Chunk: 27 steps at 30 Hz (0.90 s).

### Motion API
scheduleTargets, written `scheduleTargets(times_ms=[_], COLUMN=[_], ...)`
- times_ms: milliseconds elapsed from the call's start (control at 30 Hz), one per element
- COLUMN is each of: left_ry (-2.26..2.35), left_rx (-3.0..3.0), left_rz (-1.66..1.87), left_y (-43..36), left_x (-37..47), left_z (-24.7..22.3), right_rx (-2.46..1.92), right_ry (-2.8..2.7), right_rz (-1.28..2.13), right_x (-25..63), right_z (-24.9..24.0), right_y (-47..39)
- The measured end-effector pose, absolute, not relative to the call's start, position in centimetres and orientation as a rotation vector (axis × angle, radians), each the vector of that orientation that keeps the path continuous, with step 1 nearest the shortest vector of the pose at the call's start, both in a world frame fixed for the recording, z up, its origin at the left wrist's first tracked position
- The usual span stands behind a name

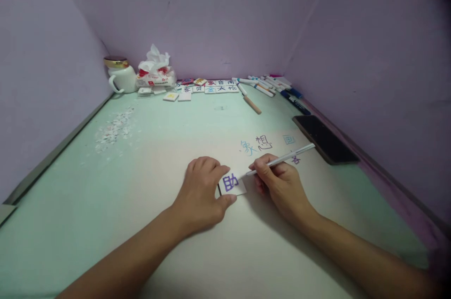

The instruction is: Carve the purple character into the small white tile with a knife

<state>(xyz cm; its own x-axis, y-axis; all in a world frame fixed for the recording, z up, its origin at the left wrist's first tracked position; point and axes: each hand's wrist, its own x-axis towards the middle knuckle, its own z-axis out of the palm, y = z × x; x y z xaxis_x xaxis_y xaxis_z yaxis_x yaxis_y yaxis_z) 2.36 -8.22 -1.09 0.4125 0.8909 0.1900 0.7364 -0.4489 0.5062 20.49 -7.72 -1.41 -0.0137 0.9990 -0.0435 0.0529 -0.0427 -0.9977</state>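
Note:
A small white square card (240, 190) with a thick purple character lies low in the middle of the table. My left hand (200, 191) grips it from the left, with the index finger at its far edge and the thumb at its near edge. In my right hand (278, 181) is a slim silver-white pen-like tool (294, 153), pinched close to its tip. The tip points left, at the card's upper right corner beside the character. Whether it touches the card I cannot tell. Just beyond, blue and purple characters (263, 143) are written on the table surface.
A dark phone (326, 139) lies to the right. Several markers (264, 88) and a tan stick (252, 105) are at the back right. Character tiles (221, 89), a tissue pack (155, 78) and a lidded white mug (123, 79) line the back. White scraps (114, 129) are scattered left.

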Motion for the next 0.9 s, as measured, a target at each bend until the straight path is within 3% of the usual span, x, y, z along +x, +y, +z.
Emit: scheduleTargets(times_ms=[900], left_ry=[1.384], left_rx=[2.354], left_rz=[0.6], left_y=[-8.06], left_x=[2.33], left_z=[-1.04], right_rx=[-1.286], right_ry=[-1.322], right_rz=[1.186], right_x=[20.81], right_z=[-1.35], right_y=[-7.45])
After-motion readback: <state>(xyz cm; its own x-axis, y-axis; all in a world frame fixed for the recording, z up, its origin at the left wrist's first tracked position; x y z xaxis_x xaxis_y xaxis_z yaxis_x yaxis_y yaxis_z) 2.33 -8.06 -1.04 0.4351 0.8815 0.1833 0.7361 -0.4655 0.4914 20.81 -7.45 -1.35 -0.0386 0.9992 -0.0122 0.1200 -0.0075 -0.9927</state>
